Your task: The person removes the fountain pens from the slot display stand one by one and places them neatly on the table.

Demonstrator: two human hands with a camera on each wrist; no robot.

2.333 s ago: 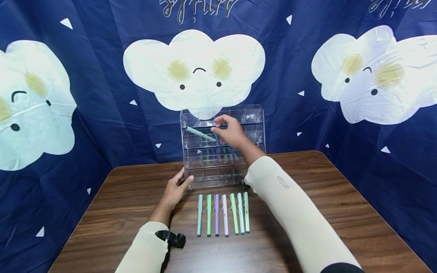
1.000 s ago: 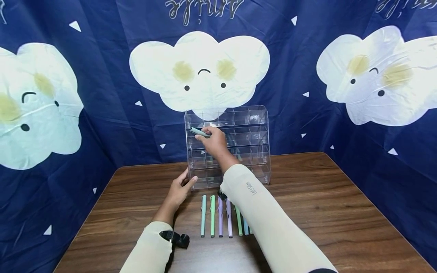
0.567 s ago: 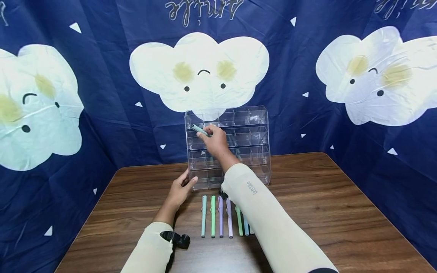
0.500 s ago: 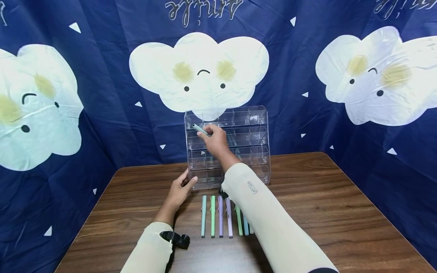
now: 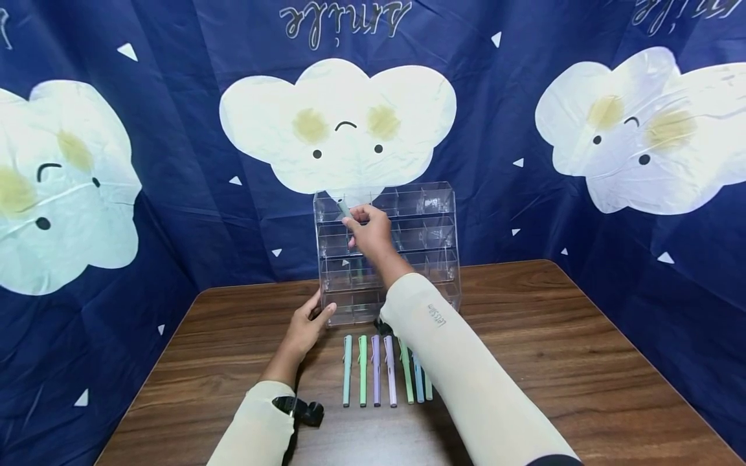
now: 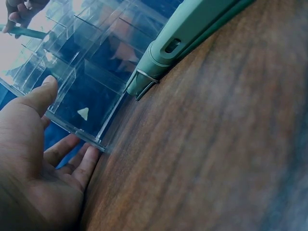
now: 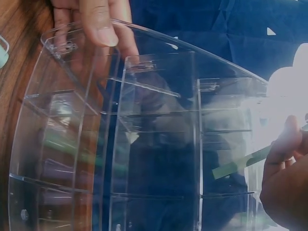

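A clear acrylic rack with tiers of small compartments stands upright at the back of the table. My left hand grips its lower left edge, thumb in front and fingers behind, as the right wrist view shows. My right hand pinches a pale green pen in front of the rack's upper left compartments. One end of that pen points up and left; in the right wrist view its other end reaches into a compartment. My fingers cover its middle.
In front of the rack, several capped pens lie side by side: teal, green, purple, lilac and others partly behind my right sleeve. Brown wooden table; blue cloud-printed cloth hangs behind.
Earlier the pen lay slanted across the second tier with my right hand just right of it. That hand has moved left, taken hold, and tipped the pen steeper. My left hand stays put.
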